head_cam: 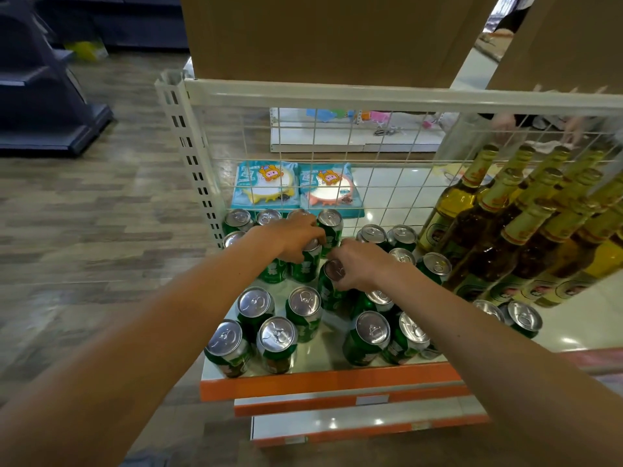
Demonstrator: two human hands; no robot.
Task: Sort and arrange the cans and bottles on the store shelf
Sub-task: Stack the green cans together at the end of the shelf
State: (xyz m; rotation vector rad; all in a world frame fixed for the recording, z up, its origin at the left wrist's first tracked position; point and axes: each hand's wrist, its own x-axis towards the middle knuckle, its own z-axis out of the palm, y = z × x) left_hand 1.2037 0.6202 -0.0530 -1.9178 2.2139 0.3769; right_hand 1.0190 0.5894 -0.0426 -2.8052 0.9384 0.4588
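left hand point(290, 237) curls over the top of an upright green can point(305, 269) mid-shelf point(330, 379). right hand point(360, 264) grips a tilted can point(328, 296) just beside it. bottles point(488, 230) stand on the right.

1. Two pale blue snack packets lie flat side by side. The left packet point(264, 185) has a yellow ring, the right packet point(328, 190) an orange-pink one, and each bears a cartoon figure.
2. A white wire grid point(387, 146) stands in front of them.
3. A large brown cardboard box point(320, 38) rises above the grid, with a second cardboard box point(556, 45) to its right.
4. A dark blue shelving unit point(43, 106) stands on the wood-pattern floor point(101, 214) at upper left.
5. Near it lies a blurred yellow-green item point(86, 50).
6. Beyond the grid, a low white stand point(337, 139) carries small blue and pink items point(379, 117), too blurred to name.
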